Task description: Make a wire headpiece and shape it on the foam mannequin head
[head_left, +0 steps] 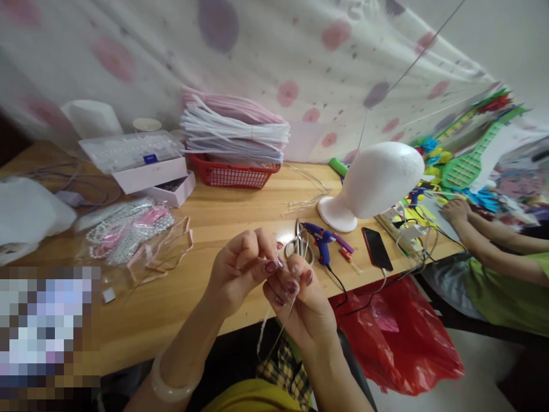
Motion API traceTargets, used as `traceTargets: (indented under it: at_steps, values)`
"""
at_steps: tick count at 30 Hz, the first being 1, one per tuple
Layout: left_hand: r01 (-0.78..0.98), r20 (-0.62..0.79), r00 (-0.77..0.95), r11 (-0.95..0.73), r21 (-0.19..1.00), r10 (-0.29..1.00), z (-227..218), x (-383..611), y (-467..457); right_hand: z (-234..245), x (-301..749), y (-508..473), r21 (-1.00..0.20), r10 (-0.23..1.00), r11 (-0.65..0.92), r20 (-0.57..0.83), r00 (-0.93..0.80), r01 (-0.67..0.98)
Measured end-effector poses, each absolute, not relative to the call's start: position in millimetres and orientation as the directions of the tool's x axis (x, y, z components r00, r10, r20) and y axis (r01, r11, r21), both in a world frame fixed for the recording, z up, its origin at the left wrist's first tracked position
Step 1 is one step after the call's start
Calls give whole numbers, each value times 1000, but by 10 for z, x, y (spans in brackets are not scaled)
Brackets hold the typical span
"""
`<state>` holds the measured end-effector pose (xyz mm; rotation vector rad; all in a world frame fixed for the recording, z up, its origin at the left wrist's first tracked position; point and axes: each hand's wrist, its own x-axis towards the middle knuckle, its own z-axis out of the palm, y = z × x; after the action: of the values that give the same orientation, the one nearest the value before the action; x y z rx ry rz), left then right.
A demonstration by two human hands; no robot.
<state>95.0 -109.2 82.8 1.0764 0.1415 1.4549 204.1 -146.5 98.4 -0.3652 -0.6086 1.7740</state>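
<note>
My left hand (pixel 240 272) and my right hand (pixel 302 297) meet above the table's front edge, fingertips almost touching. Both are closed in a pinch on a thin wire (pixel 291 306), which runs between the fingers. Its loose end trails to the left of my left hand, and a pale strand (pixel 262 335) dangles below my right hand. Small pieces between the fingertips are too tiny to make out. Just behind my hands lie scissors (pixel 299 232), partly covered by my fingers. A blue glue gun (pixel 321 240) rests to their right.
On the left are a bag of pearl beads (pixel 128 232), pink ribbon (pixel 165 260) and a bead box (pixel 132 151). Pipe cleaners (pixel 235 129) fill a red basket (pixel 234 174). A foam head (pixel 377 177), phone (pixel 376 249) and red bag (pixel 398 337) are right, near another person's hands (pixel 455 212).
</note>
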Motion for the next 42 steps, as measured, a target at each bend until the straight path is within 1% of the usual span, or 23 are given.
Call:
traceTargets:
  at_steps: [5,7,10,13,15,18,20,22,24,25,27,29,30,31,32,33,35,37,38,39,40,41,42]
  values:
    - [-734,524,229,-208,646,821,837,952,-1059,987,2029,-1460,-576,962,-120,134,-239,-808]
    - [-728,527,226,-217,650,820,843,951,-1053,998,2039,-1463,-581,961,-121,135,-242,-805]
    - [-689,544,203,-276,670,814,855,935,-1044,1004,2061,-1451,-583,957,-172,92,-274,-794]
    - [-620,570,119,-388,682,813,865,893,-1032,990,2089,-1400,-591,951,-210,63,-304,-779]
    - [-531,609,44,-497,686,792,878,847,-1028,988,2123,-1348,-625,944,-232,39,-327,-745]
    - [-289,707,-41,-686,668,706,913,758,-1034,1029,2208,-1272,-714,930,-263,-9,-367,-649]
    - [-139,771,-33,-767,626,636,943,703,-1046,1089,2277,-1232,-784,925,-255,-28,-379,-565]
    - [-88,800,2,-797,598,600,964,661,-1055,1170,2341,-1197,-859,924,-229,-45,-379,-457]
    - [-160,756,-1,-746,646,655,965,629,-1047,1269,2394,-1159,-916,915,-212,-64,-397,-340]
    - [-232,695,-9,-678,698,719,954,611,-1034,1323,2417,-1136,-934,907,-211,-78,-414,-287]
    - [-385,499,48,-445,808,865,910,565,-995,1432,2460,-1077,-959,891,-208,-105,-443,-191]
    - [-459,264,231,-135,878,936,837,501,-962,1526,2506,-1000,-979,896,-176,-114,-430,-108]
    - [-462,169,342,9,887,924,791,463,-959,1563,2531,-956,-985,903,-156,-113,-415,-72]
    - [-464,112,453,127,877,884,743,425,-968,1592,2559,-912,-989,910,-138,-110,-399,-43]
    - [-468,86,531,208,859,843,692,385,-991,1614,2588,-870,-992,917,-123,-105,-385,-23]
    - [-485,97,585,252,837,806,642,346,-1024,1632,2619,-832,-994,923,-112,-100,-370,-12]
    - [-545,163,615,266,795,772,556,271,-1098,1662,2682,-778,-995,933,-97,-89,-349,-5]
    - [-632,258,555,199,749,790,508,206,-1139,1693,2745,-756,-995,939,-95,-85,-332,-14]
    - [-627,262,511,147,765,819,501,182,-1133,1710,2775,-756,-994,939,-102,-87,-332,-27]
    - [-610,241,419,74,789,876,506,164,-1108,1726,2803,-761,-992,936,-115,-93,-338,-45]
    - [-595,272,332,-23,803,903,518,156,-1066,1739,2829,-770,-989,931,-133,-101,-351,-68]
    - [-593,320,186,-154,790,929,536,158,-1013,1747,2854,-782,-983,923,-159,-114,-367,-94]
    - [-603,341,104,-213,769,934,555,170,-955,1750,2876,-793,-974,912,-193,-135,-387,-117]
